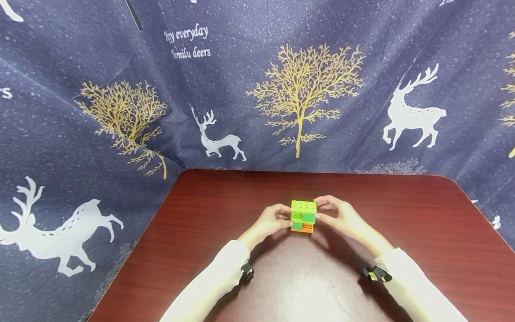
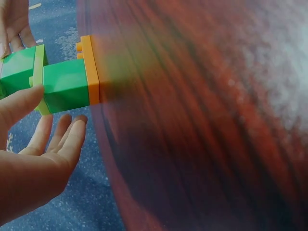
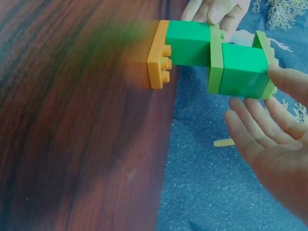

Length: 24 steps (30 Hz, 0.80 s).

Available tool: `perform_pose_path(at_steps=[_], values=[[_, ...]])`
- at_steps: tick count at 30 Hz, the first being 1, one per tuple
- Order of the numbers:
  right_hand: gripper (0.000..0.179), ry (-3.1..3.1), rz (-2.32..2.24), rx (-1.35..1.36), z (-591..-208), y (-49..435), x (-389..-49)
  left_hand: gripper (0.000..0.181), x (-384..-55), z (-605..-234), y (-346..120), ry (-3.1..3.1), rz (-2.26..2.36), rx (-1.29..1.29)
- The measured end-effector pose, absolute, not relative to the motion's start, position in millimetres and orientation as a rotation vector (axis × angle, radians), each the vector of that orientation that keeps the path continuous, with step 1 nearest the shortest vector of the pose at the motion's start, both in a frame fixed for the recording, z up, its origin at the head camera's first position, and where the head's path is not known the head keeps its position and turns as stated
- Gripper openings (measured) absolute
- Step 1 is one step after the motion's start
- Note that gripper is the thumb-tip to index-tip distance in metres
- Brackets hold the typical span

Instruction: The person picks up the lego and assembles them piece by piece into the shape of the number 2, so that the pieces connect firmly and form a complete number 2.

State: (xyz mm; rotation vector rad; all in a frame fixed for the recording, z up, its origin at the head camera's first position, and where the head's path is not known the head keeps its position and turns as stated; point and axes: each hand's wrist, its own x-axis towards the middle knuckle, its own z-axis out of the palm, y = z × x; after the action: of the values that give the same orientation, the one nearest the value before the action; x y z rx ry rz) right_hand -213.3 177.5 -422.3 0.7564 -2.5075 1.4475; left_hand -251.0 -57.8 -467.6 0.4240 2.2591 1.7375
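A stack of toy building blocks (image 1: 309, 218) stands upright on the table between both hands. Its base is an orange plate (image 3: 155, 57) with studs showing on one side. Above that come a green block (image 2: 67, 82), a lime plate (image 3: 215, 62), an offset second green block (image 3: 244, 71) and a lime top plate (image 1: 303, 205). My left hand (image 1: 270, 222) pinches the stack's left side, thumb at the middle lime plate and fingers behind. From the right, my right hand (image 1: 344, 219) pinches the upper end, its thumb at the top plate and fingers across from it.
The reddish-brown wooden table (image 1: 209, 214) carries a bright glare patch near its front. Behind it hangs a dark blue cloth (image 1: 249, 103) printed with white deer and golden trees. Black straps with small devices sit on both wrists over white sleeves (image 1: 217, 277).
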Motion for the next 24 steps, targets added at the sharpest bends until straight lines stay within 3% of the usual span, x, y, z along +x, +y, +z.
perform_pose_path(at_steps=[13,24], values=[[0.034,-2.454,1.525,0.767,-444.4,186.1,-227.1,0.029,-253.1,-467.7,-57.1,2.273,1.718,0.459],[0.033,-2.449,1.554,0.727,-441.3,183.7,-228.6,0.031,-252.5,-466.9,-57.1,2.261,1.716,0.435]])
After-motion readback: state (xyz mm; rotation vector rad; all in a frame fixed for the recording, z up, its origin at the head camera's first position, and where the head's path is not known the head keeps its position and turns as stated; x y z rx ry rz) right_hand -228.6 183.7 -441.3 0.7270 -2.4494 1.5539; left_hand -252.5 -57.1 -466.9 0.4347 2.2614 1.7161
